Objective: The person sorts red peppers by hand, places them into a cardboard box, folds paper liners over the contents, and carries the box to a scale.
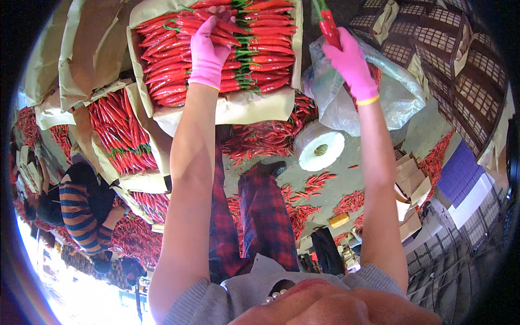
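My left hand [208, 54], in a pink glove, is over a paper-lined box [233, 107] at the top centre. Its fingers are closed around a few red chili peppers [184, 25] lying just above the packed layer. Tight rows of glossy red chilies [271, 47] fill that box, their green stems meeting along a middle line. To the right, my gloved right hand [349, 62] grips red chilies [329, 28] with the green stems pointing up and away. Beneath that wrist sits a clear plastic bag [398, 100] with more red chilies inside, partly hidden by my hand.
A second paper-lined box of chilies [119, 130] stands at the left. Loose chilies [254, 142] and a white roll [319, 146] lie on the floor. Dark plastic crates [433, 40] line the right. A person in a striped top [81, 208] bends at the far left.
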